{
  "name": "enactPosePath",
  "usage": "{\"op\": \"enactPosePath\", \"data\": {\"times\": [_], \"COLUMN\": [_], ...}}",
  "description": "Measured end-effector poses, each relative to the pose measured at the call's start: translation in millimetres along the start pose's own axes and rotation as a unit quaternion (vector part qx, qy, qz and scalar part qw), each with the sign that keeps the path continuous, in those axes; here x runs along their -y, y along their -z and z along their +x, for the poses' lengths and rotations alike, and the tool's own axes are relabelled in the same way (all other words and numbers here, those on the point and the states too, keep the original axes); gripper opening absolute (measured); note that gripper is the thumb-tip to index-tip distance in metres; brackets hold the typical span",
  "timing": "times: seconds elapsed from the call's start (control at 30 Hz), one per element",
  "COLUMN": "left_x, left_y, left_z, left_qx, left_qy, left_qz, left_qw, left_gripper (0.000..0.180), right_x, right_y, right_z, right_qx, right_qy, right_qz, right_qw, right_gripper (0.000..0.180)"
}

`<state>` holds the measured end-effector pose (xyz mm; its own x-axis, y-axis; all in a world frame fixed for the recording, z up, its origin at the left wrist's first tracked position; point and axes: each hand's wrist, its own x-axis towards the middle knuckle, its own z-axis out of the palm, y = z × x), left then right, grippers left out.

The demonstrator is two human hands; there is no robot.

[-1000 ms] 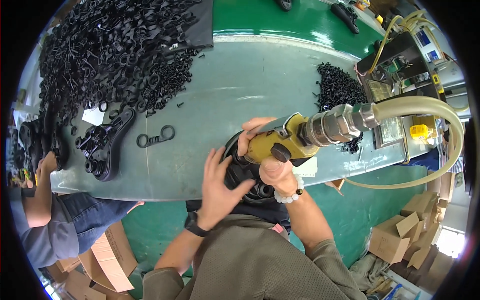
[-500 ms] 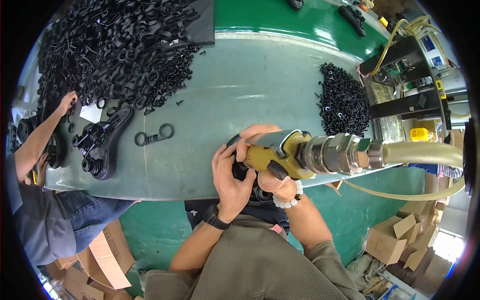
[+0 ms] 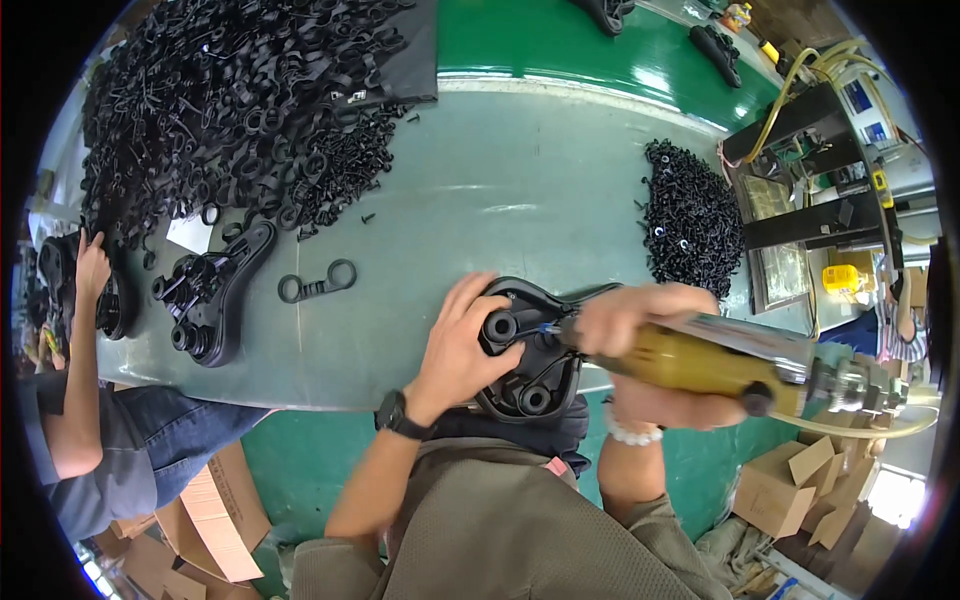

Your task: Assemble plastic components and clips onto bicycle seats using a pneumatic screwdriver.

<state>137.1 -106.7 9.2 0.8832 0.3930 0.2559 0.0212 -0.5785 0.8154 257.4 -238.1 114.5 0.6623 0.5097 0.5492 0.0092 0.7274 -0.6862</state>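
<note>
My left hand grips the left rim of a black plastic housing at the front edge of the table. Its hollow side faces up, showing round sockets. In my right hand lies a yellow air screwdriver, tilted nearly level, its metal fitting and hose toward the right. The screwdriver's tip is over the housing's inside; motion blur hides whether it touches. To the left, a black two-ring clip lies on the table, beside another black housing with parts fitted in it.
A big heap of black rings and clips covers the table's far left. Black screws are piled at the right, next to a dark rack. At the left a co-worker's hand is by more housings. Cardboard boxes stand on the floor.
My right hand has swung the screwdriver from upright over the housing to a tilt toward the right, uncovering the housing. The co-worker's hand has moved from the heap toward the housings at the left.
</note>
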Motion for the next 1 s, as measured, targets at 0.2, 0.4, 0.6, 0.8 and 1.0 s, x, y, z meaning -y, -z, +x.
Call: {"op": "enactPosePath", "data": {"times": [0.2,0.4,0.6,0.8,1.0], "left_x": [11,7,11,52,107], "left_y": [-19,-16,-39,-51,-80], "left_z": [16,9,17,159,234], "left_qx": [-0.252,-0.181,-0.025,-0.001,-0.015], "left_qy": [0.124,0.022,-0.088,-0.093,-0.002], "left_qz": [0.033,0.217,0.277,0.267,0.346], "left_qw": [0.959,0.959,0.957,0.959,0.938], "left_gripper": [0.044,0.048,0.026,0.033,0.061], "right_x": [24,-7,-34,-33,-32], "right_y": [61,119,127,136,122], "right_z": [-24,-66,-98,-106,-94], "right_qx": [-0.155,-0.287,-0.263,-0.207,-0.262], "right_qy": [0.002,-0.051,-0.048,-0.055,-0.062], "right_qz": [-0.107,-0.23,-0.239,-0.244,-0.163], "right_qw": [0.982,0.928,0.933,0.946,0.949], "right_gripper": [0.095,0.09,0.081,0.072,0.078]}}
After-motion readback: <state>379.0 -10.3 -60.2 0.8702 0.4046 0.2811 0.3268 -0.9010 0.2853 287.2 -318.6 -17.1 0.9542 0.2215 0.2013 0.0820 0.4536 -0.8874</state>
